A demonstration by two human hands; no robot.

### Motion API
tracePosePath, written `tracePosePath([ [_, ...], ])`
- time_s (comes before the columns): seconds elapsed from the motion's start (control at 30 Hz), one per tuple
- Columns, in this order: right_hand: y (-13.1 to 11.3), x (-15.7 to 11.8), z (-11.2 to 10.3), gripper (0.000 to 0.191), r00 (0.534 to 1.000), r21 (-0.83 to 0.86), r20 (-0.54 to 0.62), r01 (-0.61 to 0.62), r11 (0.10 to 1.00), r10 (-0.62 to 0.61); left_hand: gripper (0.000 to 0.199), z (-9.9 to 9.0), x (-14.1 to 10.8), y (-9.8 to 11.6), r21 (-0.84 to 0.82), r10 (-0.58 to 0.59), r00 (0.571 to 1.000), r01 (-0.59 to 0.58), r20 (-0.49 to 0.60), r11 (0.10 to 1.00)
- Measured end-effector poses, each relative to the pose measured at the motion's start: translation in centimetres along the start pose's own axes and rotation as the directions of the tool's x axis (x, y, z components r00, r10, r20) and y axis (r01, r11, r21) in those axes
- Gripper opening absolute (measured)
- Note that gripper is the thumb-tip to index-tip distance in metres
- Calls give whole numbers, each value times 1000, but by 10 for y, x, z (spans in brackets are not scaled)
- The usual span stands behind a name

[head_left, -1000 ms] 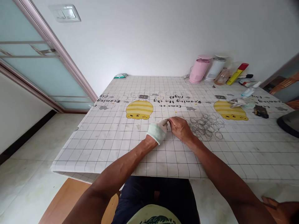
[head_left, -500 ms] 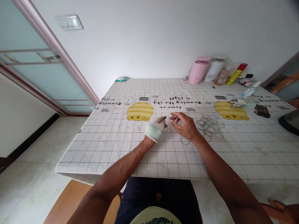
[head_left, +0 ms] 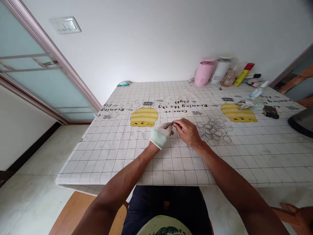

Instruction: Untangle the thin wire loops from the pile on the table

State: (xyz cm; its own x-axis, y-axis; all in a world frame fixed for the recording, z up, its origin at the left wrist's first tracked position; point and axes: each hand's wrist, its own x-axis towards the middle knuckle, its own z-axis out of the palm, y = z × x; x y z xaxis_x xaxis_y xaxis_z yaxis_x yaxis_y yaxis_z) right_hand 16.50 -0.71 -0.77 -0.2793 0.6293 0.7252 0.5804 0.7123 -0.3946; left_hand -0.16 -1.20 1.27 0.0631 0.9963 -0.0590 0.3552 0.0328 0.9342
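Note:
My left hand [head_left: 161, 133], in a pale glove with a light green cuff, is closed over the table's middle, its fingertips pinched on something too small to make out. My bare right hand [head_left: 187, 131] meets it from the right, thumb and forefinger pressed together at the same spot. What lies between the fingertips is hidden. Just right of my right hand, a loose tangle of thin dark wire-like rings [head_left: 215, 130] is spread on the checked tablecloth [head_left: 117, 143].
Along the back right stand a pink cylinder [head_left: 204, 73], a white cylinder [head_left: 220, 70], a bottle [head_left: 229, 77] and a yellow-red can [head_left: 244, 75]. Nearer lie a clear bottle [head_left: 259, 90], a crumpled glove [head_left: 251, 103] and a black item [head_left: 271, 112]. A packet [head_left: 124, 83] is at back left.
My right hand has moved left, bringing its fingertips to those of my left hand. Its thumb and forefinger have closed together. The whole view has shifted slightly.

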Motion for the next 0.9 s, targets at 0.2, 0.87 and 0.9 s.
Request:
tracePosePath([
  [0.2,-2,-2,5,18,999,46,-32,-39,998,41,29,-2,5,-3,-114,-1,1000,5,31,993],
  [0.87,10,10,-33,37,932,450,232,-357,818,279,20,-21,2,3,-271,47,993,-15,112,963],
  [0.9,11,11,-34,39,931,467,212,-364,806,298,21,-21,2,3,-284,52,995,-25,90,958],
])
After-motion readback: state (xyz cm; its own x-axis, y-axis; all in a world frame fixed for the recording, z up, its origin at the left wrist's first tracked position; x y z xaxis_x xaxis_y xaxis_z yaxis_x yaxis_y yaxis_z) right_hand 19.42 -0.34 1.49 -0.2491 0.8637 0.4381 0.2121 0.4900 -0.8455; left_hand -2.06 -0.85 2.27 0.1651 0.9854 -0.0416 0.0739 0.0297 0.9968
